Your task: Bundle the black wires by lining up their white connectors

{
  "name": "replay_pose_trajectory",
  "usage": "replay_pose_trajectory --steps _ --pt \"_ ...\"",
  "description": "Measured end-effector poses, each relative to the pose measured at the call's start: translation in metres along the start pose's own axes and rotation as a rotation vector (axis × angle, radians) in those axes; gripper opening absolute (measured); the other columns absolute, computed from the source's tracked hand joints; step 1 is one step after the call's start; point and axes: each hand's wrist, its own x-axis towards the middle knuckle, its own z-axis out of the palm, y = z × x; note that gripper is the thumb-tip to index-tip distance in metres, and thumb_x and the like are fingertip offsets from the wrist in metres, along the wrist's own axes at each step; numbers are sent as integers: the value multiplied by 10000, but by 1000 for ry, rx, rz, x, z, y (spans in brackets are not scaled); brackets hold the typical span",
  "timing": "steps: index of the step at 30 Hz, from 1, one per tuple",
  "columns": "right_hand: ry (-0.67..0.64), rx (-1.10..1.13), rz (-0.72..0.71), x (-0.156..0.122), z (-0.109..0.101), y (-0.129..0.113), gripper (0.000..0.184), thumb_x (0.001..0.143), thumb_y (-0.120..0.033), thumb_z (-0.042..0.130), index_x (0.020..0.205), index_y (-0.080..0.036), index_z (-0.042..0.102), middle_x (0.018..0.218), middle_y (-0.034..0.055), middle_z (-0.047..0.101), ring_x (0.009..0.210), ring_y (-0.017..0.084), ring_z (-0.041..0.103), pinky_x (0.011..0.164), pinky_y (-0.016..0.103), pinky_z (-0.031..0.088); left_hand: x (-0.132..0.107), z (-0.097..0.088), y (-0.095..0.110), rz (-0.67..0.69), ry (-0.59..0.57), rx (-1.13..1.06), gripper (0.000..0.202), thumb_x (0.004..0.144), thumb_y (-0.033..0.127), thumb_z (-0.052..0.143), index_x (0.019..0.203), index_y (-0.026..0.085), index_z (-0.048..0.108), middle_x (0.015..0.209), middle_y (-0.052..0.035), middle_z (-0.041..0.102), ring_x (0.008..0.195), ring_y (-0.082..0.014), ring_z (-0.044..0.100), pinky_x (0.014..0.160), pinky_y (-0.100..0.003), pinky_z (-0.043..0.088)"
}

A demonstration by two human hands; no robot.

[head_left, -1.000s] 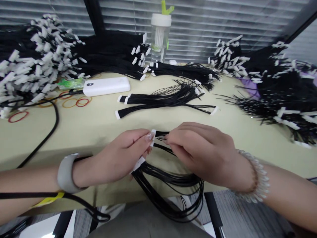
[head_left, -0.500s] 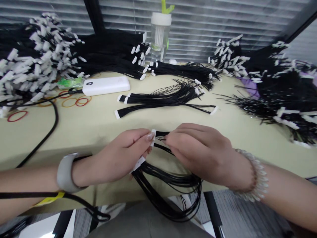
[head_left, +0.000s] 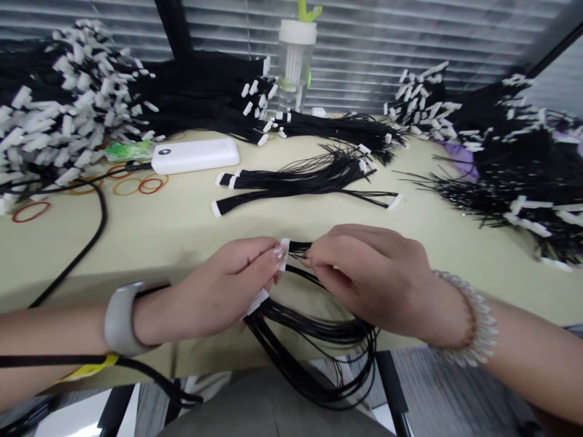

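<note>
My left hand [head_left: 237, 276] pinches a white connector [head_left: 285, 254] between thumb and fingers. Under the same hand sits a second white connector [head_left: 257, 301], its black wires looping down toward my lap. Just right of the upper connector, my right hand [head_left: 368, 273] is closed, its thumb and fingertip pinching a thin black wire [head_left: 298, 255] that runs to that connector. More black wires [head_left: 314, 325] curve beneath my right hand, and their far ends are hidden behind it. The tip of the pinched wire cannot be made out.
Wire harnesses with white connectors [head_left: 291, 193] lie ahead on the table [head_left: 182, 224]. Large heaps of harnesses stand left [head_left: 68, 103] and right [head_left: 523, 164]. A white power bank [head_left: 195, 156], rubber bands [head_left: 150, 185], a clear bottle [head_left: 294, 67] and a black cable [head_left: 102, 224] are also there.
My right hand has turned slightly, with a small gap now showing between its thumb and fingers. The looped wires have swung a little to the right. My left hand keeps its grip.
</note>
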Motion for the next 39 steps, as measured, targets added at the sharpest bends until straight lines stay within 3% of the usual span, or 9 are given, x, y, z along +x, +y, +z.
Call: replay_pose_trajectory --steps 10,18,28,34,39 --pt "17 52 -81 1 4 -1 70 800 -105 431 772 -144 481 779 31 567 758 103 509 659 228 410 1 1 0 41 -9 53 332 880 334 292 608 171 393 556 61 398 512 -63 379 491 -170 324" --pt "34 17 -55 0 8 -1 93 787 -92 414 738 -158 457 748 17 560 731 99 502 618 224 393 1 1 3 24 -7 109 327 876 316 292 603 169 396 553 59 404 507 -69 383 501 -186 327" --pt "66 12 -3 3 8 -1 156 674 -13 425 711 -151 487 645 -10 535 610 68 476 547 190 353 0 2 2 -19 -21 119 341 875 359 250 627 177 396 568 51 407 524 -89 393 508 -213 332" --pt "27 79 85 5 5 -1 103 739 -69 440 725 -157 491 656 -15 548 625 62 491 566 179 372 0 4 0 0 27 59 339 868 358 272 609 177 395 571 47 401 536 -95 387 516 -213 328" --pt "15 121 79 8 5 5 99 778 -86 439 764 -166 496 701 -28 550 669 43 489 602 154 379 2 7 1 -30 111 -31 312 843 375 335 617 173 407 560 55 366 507 -82 348 473 -190 301"
